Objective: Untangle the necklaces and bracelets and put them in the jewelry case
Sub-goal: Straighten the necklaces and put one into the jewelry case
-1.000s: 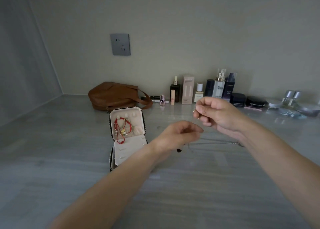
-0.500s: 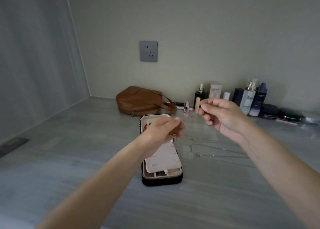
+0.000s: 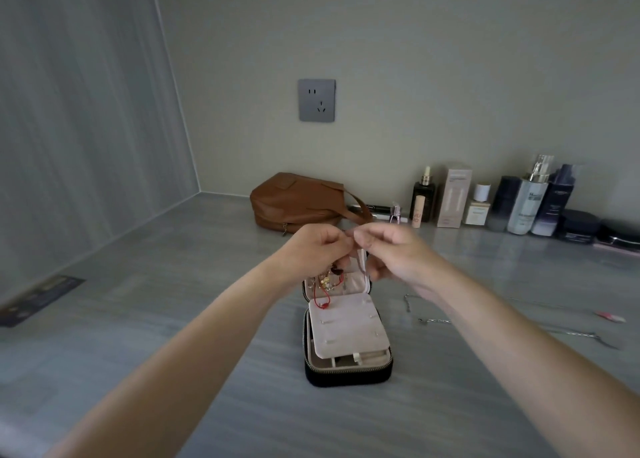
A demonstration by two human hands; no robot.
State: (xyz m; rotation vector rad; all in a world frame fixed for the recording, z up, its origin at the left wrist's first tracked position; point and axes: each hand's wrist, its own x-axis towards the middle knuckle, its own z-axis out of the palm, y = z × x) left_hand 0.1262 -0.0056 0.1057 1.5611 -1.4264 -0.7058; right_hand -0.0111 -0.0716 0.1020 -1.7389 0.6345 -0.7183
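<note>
A black jewelry case [image 3: 347,376] with a pale pink lining stands open at the middle of the grey counter. A red cord bracelet [image 3: 320,298] with gold charms hangs in its raised lid. My left hand [image 3: 317,251] and my right hand [image 3: 393,255] meet just above that lid. Both pinch a thin chain between fingertips, and a dark bead [image 3: 336,269] dangles from it under the left hand. The chain itself is too fine to see clearly. A silver chain [image 3: 433,320] lies loose on the counter to the right of the case, partly behind my right forearm.
A brown leather bag [image 3: 298,203] lies behind the case by the wall. Several cosmetic bottles and jars [image 3: 526,201] line the back right. Another silver chain [image 3: 581,335] and a small pink item [image 3: 611,316] lie at far right. A wall socket [image 3: 317,100] sits above.
The view has swung left, so the case now lies centred. Both hands moved together from over the counter to above the case lid and came close, fingertips almost touching.
</note>
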